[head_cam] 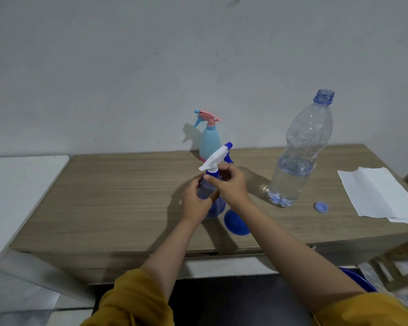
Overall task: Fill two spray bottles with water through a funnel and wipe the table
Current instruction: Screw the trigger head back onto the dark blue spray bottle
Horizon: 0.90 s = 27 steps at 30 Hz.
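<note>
A dark blue spray bottle point(213, 205) stands on the wooden table point(118, 198) at its middle. My left hand point(194, 202) wraps around its body. My right hand point(229, 182) grips the collar under its white and blue spray head point(216, 158). A blue funnel point(236, 222) lies on the table just right of the bottle, under my right forearm. A light blue spray bottle point(209, 140) with a pink trigger head stands upright at the table's back edge. An open clear water bottle point(299, 156), about a third full, stands to the right.
The water bottle's blue cap point(321, 206) lies on the table beside it. A folded white paper towel point(379, 194) lies at the right end. A white surface point(17, 194) adjoins the table's left side. A grey wall rises behind. A blue basin rim point(358, 278) shows below the table.
</note>
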Each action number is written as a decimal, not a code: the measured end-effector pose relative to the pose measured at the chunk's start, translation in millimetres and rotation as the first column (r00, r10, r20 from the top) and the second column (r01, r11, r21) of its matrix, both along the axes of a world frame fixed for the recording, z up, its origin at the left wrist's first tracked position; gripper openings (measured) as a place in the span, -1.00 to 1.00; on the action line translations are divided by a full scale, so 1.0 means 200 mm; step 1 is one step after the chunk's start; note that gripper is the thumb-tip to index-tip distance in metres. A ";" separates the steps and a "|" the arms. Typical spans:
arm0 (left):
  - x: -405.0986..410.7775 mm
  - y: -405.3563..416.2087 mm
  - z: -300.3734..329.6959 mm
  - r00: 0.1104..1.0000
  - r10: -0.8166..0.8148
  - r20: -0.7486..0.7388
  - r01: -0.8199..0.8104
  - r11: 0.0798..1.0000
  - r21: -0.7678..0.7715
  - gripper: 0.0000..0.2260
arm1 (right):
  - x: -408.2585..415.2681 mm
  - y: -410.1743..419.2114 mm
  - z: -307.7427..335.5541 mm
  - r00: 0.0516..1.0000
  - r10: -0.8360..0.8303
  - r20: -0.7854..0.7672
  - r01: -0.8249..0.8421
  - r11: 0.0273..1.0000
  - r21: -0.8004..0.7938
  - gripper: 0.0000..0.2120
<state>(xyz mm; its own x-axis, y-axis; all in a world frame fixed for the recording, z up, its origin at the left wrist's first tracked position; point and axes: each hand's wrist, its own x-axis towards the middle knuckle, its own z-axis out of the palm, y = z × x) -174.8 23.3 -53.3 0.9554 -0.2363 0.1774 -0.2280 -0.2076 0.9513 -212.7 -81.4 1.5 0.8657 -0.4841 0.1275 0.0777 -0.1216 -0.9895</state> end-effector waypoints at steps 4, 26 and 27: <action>0.00 0.00 -0.01 1.000 0.010 0.009 -0.010 1.000 0.011 -0.57 | 0.00 0.01 -0.03 1.000 0.004 -0.012 -0.005 0.999 -0.039 -0.56; -0.02 0.01 0.02 0.999 -0.036 -0.018 0.035 0.999 -0.027 -0.46 | -0.03 -0.06 0.02 0.992 0.117 -0.052 -0.126 0.966 -0.227 -0.65; -0.02 0.01 0.02 0.999 -0.039 -0.016 0.038 0.999 -0.030 -0.46 | -0.04 -0.07 0.02 0.991 0.125 -0.057 -0.135 0.964 -0.229 -0.65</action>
